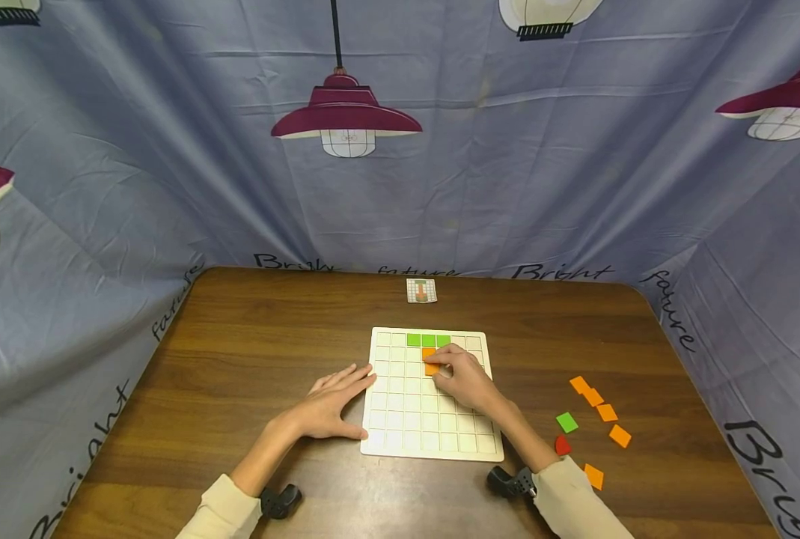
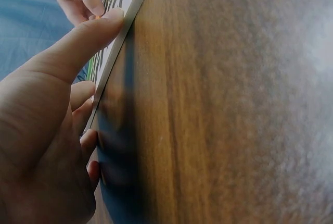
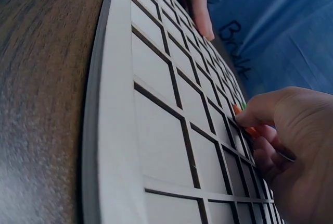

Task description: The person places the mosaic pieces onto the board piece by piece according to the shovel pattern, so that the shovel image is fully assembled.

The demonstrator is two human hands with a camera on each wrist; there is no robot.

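An orange tile (image 1: 432, 370) lies on or just above the board (image 1: 396, 419), toward its far edge, right at the fingertips of the right hand (image 1: 465, 380); that grip appears to pinch it, perhaps for fine placing. Beyond are another orange tile (image 1: 428, 351) and green tiles (image 1: 426, 340). The left hand (image 1: 328, 404), fingers spread, touches the board's left edge, probably steadying it. Loose tiles (image 1: 606, 412) lie toward the table's (image 1: 272, 322) right edge, likely for easy reach; a card (image 1: 421, 291) lies near its far edge.

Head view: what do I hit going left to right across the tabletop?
Left hand → leftmost green tile on the grid board → right hand → loose green tile → rightmost loose orange tile.
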